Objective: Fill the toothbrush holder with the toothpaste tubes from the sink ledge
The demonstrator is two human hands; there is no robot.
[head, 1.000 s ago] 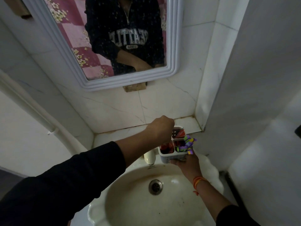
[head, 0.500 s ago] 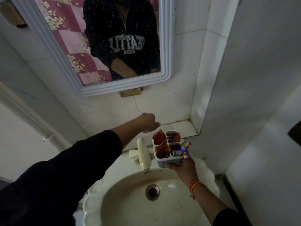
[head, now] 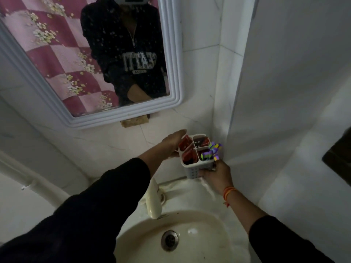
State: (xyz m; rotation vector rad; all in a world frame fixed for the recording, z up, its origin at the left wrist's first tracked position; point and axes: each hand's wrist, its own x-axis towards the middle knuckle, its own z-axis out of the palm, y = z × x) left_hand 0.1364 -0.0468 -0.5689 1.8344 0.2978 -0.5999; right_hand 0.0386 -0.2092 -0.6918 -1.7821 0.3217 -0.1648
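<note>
The white toothbrush holder (head: 191,172) has four compartments and is held up over the back of the sink. Red toothpaste tubes (head: 188,155) stand in its compartments. A purple, green and yellow item (head: 211,151) sticks out of the front right compartment. My right hand (head: 216,177) grips the holder from below at its right side. My left hand (head: 170,145) clasps the holder's left rim, fingers reaching over the back-left red tube (head: 185,143). The sink ledge (head: 170,170) behind shows no loose tubes; part of it is hidden by the holder and my hands.
A cream tap (head: 153,202) juts over the basin (head: 199,249) with its drain (head: 169,240). A white-framed mirror (head: 176,73) hangs on the tiled wall. A white wall (head: 284,92) closes in the right side beside the holder.
My left hand drew back from the holder toward the ledge, then came back onto the holder's left rim. The holder has risen and moved right in view.
</note>
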